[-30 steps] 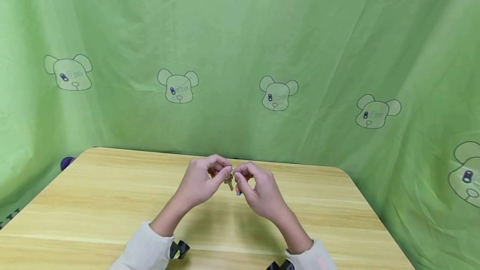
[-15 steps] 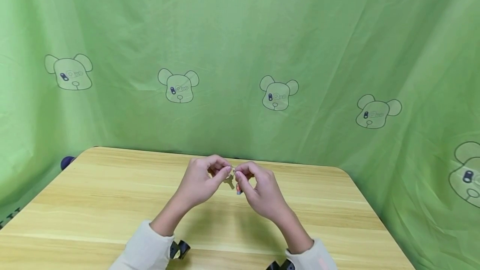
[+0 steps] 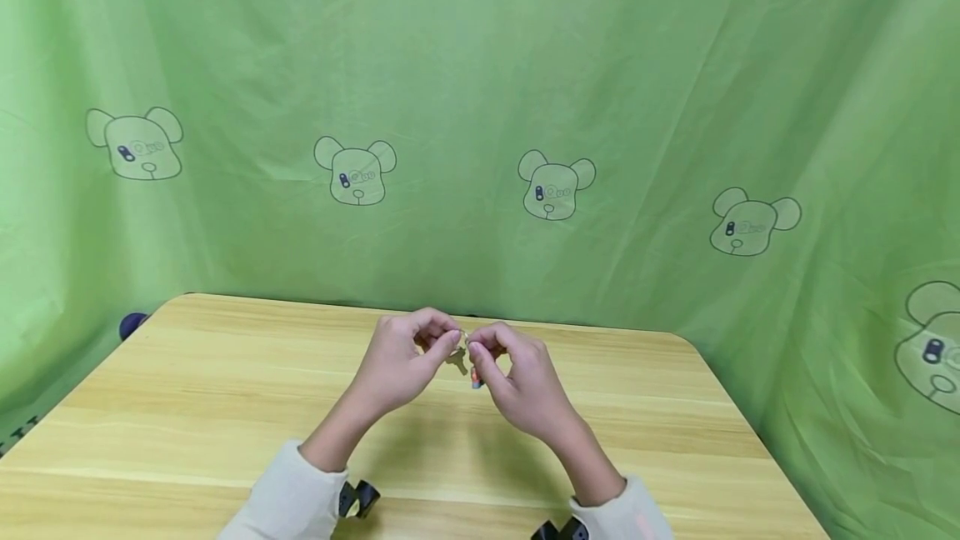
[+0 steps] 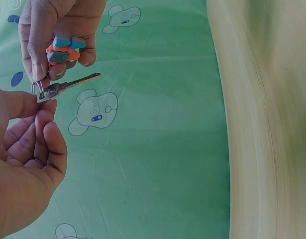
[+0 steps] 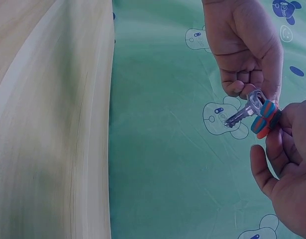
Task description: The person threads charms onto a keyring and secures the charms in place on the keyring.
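Both hands meet above the far middle of the wooden table point(image 3: 225, 407). My left hand point(image 3: 442, 346) pinches the head of a small silver key point(image 4: 68, 85) between thumb and fingertips; the blade points away from it. My right hand point(image 3: 480, 354) curls its fingers round an orange and blue charm point(image 4: 63, 49) and pinches the metal ring point(image 4: 37, 87) at the key's head. In the right wrist view the key point(image 5: 241, 112) and the charm point(image 5: 264, 119) sit between the left hand point(image 5: 247, 84) above and the right hand point(image 5: 279, 144) below.
A green cloth point(image 3: 480, 107) printed with bear heads hangs behind and at both sides of the table. A dark round thing point(image 3: 132, 325) shows by the table's far left corner. Black wrist mounts point(image 3: 357, 498) sit at the pale sleeves.
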The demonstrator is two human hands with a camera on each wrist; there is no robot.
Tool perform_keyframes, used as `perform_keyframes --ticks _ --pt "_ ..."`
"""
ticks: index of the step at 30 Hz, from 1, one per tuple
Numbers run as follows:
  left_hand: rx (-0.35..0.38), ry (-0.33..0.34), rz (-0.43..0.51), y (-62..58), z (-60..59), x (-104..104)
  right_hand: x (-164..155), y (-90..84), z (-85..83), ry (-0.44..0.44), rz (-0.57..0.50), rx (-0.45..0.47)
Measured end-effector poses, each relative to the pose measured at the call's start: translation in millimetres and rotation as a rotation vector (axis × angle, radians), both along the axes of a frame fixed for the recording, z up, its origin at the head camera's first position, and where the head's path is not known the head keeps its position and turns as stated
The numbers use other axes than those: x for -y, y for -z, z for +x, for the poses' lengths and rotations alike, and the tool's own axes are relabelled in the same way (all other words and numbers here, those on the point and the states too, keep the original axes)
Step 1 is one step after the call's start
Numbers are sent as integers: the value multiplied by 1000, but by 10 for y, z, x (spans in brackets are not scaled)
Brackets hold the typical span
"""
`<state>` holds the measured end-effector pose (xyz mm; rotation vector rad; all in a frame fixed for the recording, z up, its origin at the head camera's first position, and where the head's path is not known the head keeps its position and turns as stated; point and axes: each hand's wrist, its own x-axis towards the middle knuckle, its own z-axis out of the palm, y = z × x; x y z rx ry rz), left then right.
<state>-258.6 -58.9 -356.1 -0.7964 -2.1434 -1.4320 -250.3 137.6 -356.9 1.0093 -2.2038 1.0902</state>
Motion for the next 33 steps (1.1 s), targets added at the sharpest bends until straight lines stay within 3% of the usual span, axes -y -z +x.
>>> perform_keyframes --ticks 18,27,33 --pt "-6 1 22 -11 -3 13 10 7 -2 -17 4 23" --pt "-19 -4 9 -12 -14 27 13 10 -2 -28 2 60" --pt "16 1 -40 -21 -17 75 1 19 -10 -54 11 133"
